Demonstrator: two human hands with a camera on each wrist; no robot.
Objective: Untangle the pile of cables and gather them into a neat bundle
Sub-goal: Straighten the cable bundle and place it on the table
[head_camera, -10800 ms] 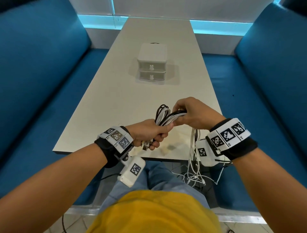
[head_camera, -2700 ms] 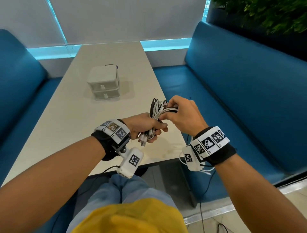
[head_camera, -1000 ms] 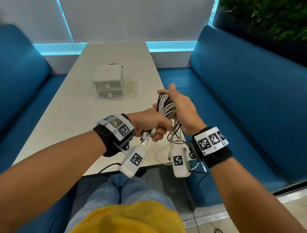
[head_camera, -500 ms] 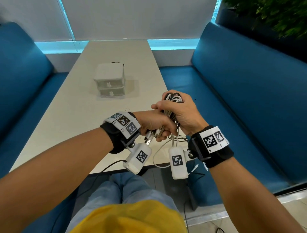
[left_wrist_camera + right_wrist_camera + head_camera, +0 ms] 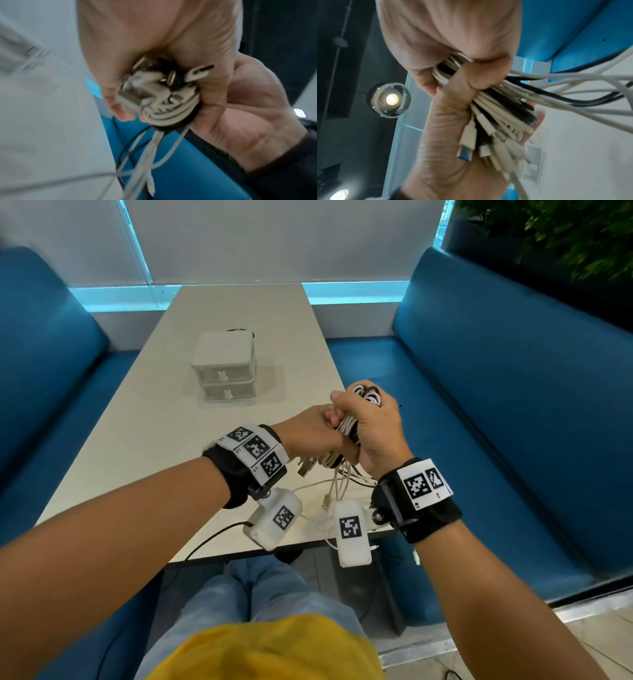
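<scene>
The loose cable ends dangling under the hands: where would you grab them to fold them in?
Probably just below the cable bundle, where the loose cable ends leave it side by side. Come from underneath with the right hand: lower down they fan out over the table.

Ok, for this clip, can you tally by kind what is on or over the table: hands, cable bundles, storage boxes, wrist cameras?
Hands: 2, left hand and right hand, both gripping the bundle
Cable bundle: 1, single cables too packed to count
Drawer unit: 1, with two drawers
Wrist cameras: 2, left wrist camera and right wrist camera
Total: 6
</scene>
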